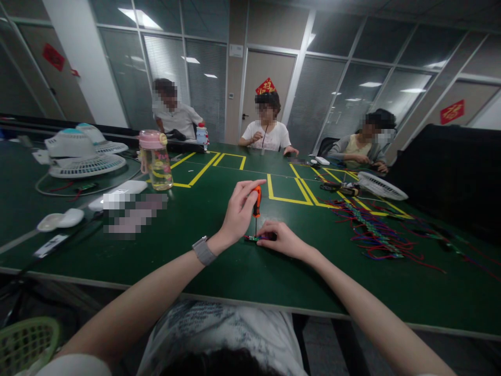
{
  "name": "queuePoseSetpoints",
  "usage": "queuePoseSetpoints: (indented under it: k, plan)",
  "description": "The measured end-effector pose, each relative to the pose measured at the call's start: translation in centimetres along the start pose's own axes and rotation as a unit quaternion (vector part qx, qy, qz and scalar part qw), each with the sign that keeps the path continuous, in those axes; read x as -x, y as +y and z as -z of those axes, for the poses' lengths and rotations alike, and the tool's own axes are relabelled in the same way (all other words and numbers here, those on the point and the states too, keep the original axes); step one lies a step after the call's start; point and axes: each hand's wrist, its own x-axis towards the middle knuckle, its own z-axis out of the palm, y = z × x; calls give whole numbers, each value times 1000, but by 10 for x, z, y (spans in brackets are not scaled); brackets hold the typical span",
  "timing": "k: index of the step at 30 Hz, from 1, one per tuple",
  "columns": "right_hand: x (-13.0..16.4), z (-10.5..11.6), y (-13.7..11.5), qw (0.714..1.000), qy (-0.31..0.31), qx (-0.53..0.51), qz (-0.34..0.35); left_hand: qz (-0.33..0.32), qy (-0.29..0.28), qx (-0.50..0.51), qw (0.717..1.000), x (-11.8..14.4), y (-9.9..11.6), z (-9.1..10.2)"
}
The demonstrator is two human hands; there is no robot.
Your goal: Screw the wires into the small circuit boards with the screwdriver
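Left hand (237,211) fingers closed round upright orange screwdriver (257,201); right hand (282,239) pins small part (255,238) flat under tip; bare green table (242,271) toward near edge

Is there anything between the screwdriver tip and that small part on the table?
Nothing visible. The left hand holds the screwdriver upright, straight onto the small part, which the right hand pins down.

Green table (235,271) with yellow tape lines (289,198), glass partition walls (352,68), ceiling lights (139,18)
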Motion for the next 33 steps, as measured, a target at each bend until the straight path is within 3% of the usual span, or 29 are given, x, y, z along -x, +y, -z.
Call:
queuePoseSetpoints:
  k: [5, 14, 22, 29, 33]
  plan:
    - [0, 0, 0, 1000, -2, 4, 3, 34, -19, 98, 994, -1, -2, -2]
    - [0, 0, -1, 1000, -1, -1, 0, -25, 25, -49, 998, 0, -1, 1]
    - [0, 0, -1, 1000, 2, 3, 4, 17, -1, 69, 997, 0, -1, -2]
    - [1, 0, -3, 1000, -2, 0, 3, -27, 64, -59, 996, 1, 0, 0]
    - [0, 0, -2, 1000, -2, -1, -1, -29, 60, -54, 996, 0, 0, 1]
